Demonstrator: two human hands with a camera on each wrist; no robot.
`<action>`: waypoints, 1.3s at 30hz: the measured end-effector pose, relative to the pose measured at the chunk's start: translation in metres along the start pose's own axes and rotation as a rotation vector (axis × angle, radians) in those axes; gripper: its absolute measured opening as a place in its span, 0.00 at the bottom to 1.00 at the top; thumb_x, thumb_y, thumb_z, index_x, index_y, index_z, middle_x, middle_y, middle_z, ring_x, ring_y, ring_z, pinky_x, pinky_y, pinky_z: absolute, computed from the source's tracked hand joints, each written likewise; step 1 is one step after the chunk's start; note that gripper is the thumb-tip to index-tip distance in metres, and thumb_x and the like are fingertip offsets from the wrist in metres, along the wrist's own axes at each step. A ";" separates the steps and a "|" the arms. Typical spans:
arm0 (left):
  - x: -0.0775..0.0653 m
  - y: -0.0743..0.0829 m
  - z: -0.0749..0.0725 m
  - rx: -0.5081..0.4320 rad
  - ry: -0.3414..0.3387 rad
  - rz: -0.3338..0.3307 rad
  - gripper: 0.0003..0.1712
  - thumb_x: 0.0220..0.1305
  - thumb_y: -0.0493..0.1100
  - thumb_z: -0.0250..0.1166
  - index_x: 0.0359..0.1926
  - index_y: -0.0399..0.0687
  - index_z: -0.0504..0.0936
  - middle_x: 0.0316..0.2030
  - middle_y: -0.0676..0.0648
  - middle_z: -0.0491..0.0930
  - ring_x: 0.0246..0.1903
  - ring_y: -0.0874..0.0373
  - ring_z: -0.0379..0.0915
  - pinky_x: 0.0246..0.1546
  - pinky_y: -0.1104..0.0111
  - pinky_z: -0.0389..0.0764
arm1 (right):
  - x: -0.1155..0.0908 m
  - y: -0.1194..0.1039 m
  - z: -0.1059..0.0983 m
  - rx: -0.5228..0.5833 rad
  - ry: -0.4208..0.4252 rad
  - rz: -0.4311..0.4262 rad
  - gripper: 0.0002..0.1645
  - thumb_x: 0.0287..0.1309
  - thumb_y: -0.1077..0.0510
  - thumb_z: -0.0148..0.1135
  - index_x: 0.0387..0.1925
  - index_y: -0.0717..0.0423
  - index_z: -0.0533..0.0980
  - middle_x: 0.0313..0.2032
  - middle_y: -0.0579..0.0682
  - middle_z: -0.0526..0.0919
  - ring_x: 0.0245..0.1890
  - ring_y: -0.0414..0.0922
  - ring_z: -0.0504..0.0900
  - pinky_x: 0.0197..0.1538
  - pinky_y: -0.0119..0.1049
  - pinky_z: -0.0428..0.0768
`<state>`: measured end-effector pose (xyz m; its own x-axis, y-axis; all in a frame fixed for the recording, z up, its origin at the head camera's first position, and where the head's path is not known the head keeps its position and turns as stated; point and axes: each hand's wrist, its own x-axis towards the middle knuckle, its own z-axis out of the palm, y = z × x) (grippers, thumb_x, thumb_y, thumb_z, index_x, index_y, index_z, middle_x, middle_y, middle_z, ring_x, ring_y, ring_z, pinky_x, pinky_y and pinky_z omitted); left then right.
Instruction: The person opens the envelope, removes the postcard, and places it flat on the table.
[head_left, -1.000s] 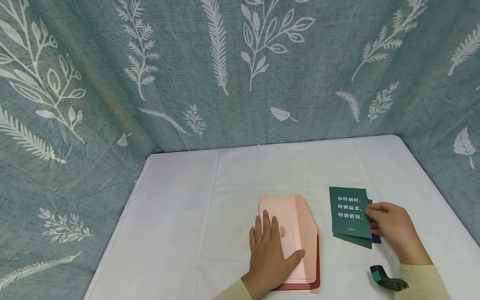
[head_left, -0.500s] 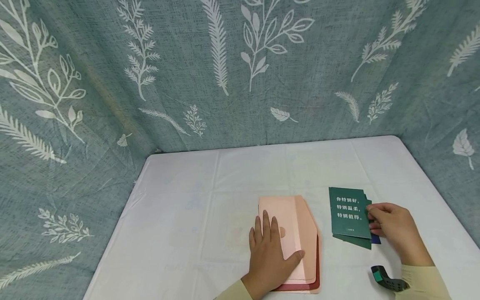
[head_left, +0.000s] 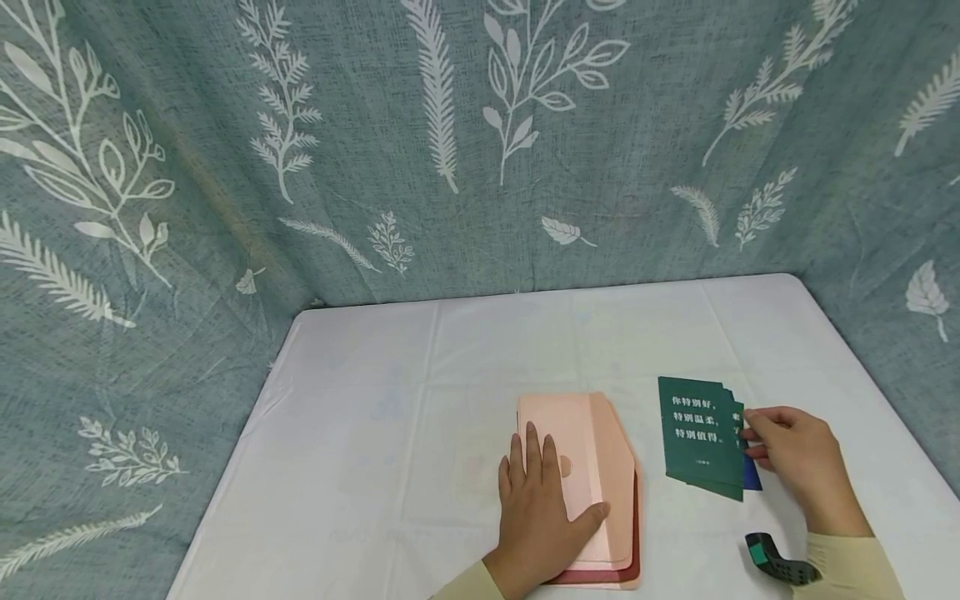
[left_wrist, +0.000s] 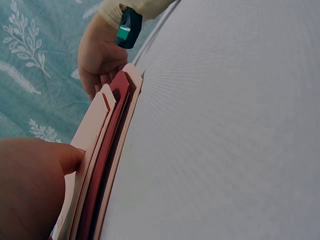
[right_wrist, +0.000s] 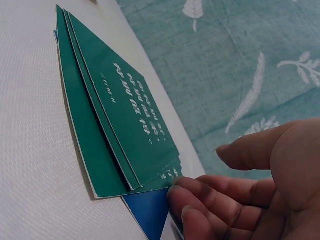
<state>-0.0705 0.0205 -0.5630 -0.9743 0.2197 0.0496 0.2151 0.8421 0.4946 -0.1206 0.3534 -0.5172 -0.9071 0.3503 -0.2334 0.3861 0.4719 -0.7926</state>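
Note:
A stack of pink envelopes (head_left: 562,410) lies on the table, with a dark red one (left_wrist: 100,165) among them in the left wrist view. My left hand (head_left: 536,517) rests flat on the top envelope, fingers spread and thumb out across it. To the right is a pile of dark green cards (head_left: 693,454) with white printed characters, slightly fanned. Under them a blue card (right_wrist: 149,212) sticks out. My right hand (head_left: 806,458) is at the pile's right edge. In the right wrist view its fingertips (right_wrist: 176,192) touch the cards' edge while the thumb stands apart from them.
The table (head_left: 360,417) has a white cover. A green curtain (head_left: 480,217) with white leaf prints hangs behind and at both sides. A dark strap-like device (head_left: 780,560) sits by my right sleeve.
My right hand has slid slightly right. The top green card has shifted left, so more of the cards beneath shows along the right side. My left hand and the envelopes stay put.

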 end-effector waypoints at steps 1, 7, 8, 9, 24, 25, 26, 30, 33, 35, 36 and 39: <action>0.000 0.000 0.000 0.002 0.002 0.000 0.65 0.68 0.75 0.66 0.84 0.32 0.56 0.86 0.35 0.39 0.84 0.33 0.33 0.76 0.34 0.43 | 0.000 -0.001 0.000 -0.005 0.002 0.001 0.32 0.85 0.48 0.52 0.64 0.78 0.75 0.47 0.69 0.87 0.34 0.46 0.88 0.31 0.34 0.85; 0.000 -0.001 0.001 -0.001 0.004 0.001 0.65 0.68 0.76 0.65 0.84 0.32 0.56 0.86 0.35 0.39 0.84 0.33 0.33 0.76 0.34 0.43 | 0.000 -0.003 -0.001 -0.040 0.030 0.015 0.33 0.85 0.47 0.52 0.64 0.78 0.75 0.47 0.70 0.87 0.36 0.49 0.88 0.31 0.34 0.85; 0.000 -0.001 0.001 -0.004 0.004 0.001 0.65 0.68 0.76 0.65 0.84 0.32 0.56 0.86 0.35 0.38 0.84 0.33 0.33 0.76 0.34 0.43 | 0.001 -0.003 -0.001 -0.045 0.037 0.017 0.33 0.85 0.47 0.53 0.64 0.78 0.75 0.47 0.70 0.87 0.36 0.49 0.88 0.31 0.34 0.85; 0.000 0.000 0.002 -0.008 0.003 0.001 0.65 0.68 0.76 0.65 0.84 0.32 0.56 0.86 0.35 0.38 0.84 0.33 0.33 0.76 0.34 0.43 | 0.001 -0.003 -0.001 -0.048 0.042 0.017 0.33 0.84 0.47 0.53 0.64 0.77 0.75 0.47 0.70 0.87 0.36 0.50 0.88 0.31 0.33 0.84; 0.000 -0.006 -0.009 -0.117 -0.081 0.026 0.64 0.71 0.76 0.62 0.86 0.34 0.54 0.86 0.34 0.33 0.83 0.32 0.27 0.76 0.32 0.39 | -0.017 -0.008 0.019 -0.125 0.132 -0.357 0.28 0.84 0.48 0.57 0.65 0.69 0.79 0.52 0.66 0.85 0.51 0.61 0.82 0.44 0.45 0.82; 0.000 -0.007 -0.010 -0.123 -0.095 0.032 0.63 0.71 0.76 0.62 0.86 0.34 0.54 0.86 0.34 0.33 0.83 0.33 0.27 0.76 0.32 0.39 | -0.018 -0.009 0.022 -0.138 0.130 -0.400 0.27 0.84 0.49 0.58 0.66 0.69 0.79 0.53 0.67 0.85 0.52 0.62 0.82 0.46 0.51 0.83; 0.000 -0.009 -0.012 -0.125 -0.106 0.042 0.63 0.72 0.76 0.62 0.85 0.34 0.54 0.86 0.33 0.34 0.83 0.32 0.27 0.75 0.32 0.40 | -0.020 -0.011 0.024 -0.150 0.122 -0.440 0.27 0.83 0.50 0.60 0.66 0.69 0.78 0.55 0.68 0.84 0.54 0.64 0.82 0.49 0.56 0.84; 0.006 -0.018 -0.019 -0.130 -0.134 0.079 0.60 0.73 0.74 0.62 0.86 0.36 0.55 0.85 0.31 0.36 0.83 0.30 0.30 0.74 0.31 0.42 | -0.024 -0.019 0.036 -0.219 0.068 -0.583 0.29 0.80 0.51 0.65 0.69 0.69 0.76 0.62 0.70 0.80 0.63 0.69 0.77 0.59 0.71 0.77; 0.014 -0.028 -0.026 -0.119 -0.121 0.105 0.59 0.73 0.74 0.62 0.86 0.40 0.56 0.85 0.30 0.38 0.82 0.27 0.33 0.73 0.29 0.43 | -0.026 -0.024 0.049 -0.273 0.037 -0.688 0.32 0.78 0.50 0.68 0.70 0.68 0.75 0.66 0.69 0.77 0.68 0.70 0.72 0.63 0.73 0.71; 0.020 -0.035 -0.031 -0.099 -0.097 0.120 0.58 0.73 0.74 0.62 0.86 0.41 0.56 0.85 0.29 0.40 0.81 0.26 0.35 0.72 0.28 0.43 | -0.028 -0.026 0.059 -0.301 0.029 -0.760 0.34 0.76 0.49 0.70 0.71 0.67 0.74 0.68 0.69 0.75 0.70 0.70 0.69 0.64 0.73 0.69; 0.023 -0.038 -0.034 -0.090 -0.083 0.127 0.57 0.74 0.74 0.62 0.86 0.42 0.57 0.85 0.29 0.40 0.81 0.26 0.35 0.72 0.27 0.43 | -0.029 -0.026 0.064 -0.316 0.030 -0.793 0.35 0.75 0.49 0.71 0.71 0.67 0.74 0.68 0.68 0.75 0.70 0.70 0.68 0.65 0.73 0.69; 0.034 -0.047 -0.045 -0.046 -0.055 0.139 0.57 0.74 0.75 0.61 0.87 0.45 0.57 0.85 0.30 0.40 0.82 0.27 0.33 0.73 0.27 0.41 | -0.032 -0.030 0.076 -0.383 0.029 -0.863 0.41 0.72 0.44 0.72 0.75 0.65 0.73 0.71 0.68 0.72 0.73 0.70 0.66 0.65 0.75 0.67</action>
<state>-0.1163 -0.0340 -0.5457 -0.9298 0.3607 0.0736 0.3435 0.7782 0.5258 -0.1160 0.2666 -0.5293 -0.9029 -0.2263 0.3655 -0.3831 0.8093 -0.4453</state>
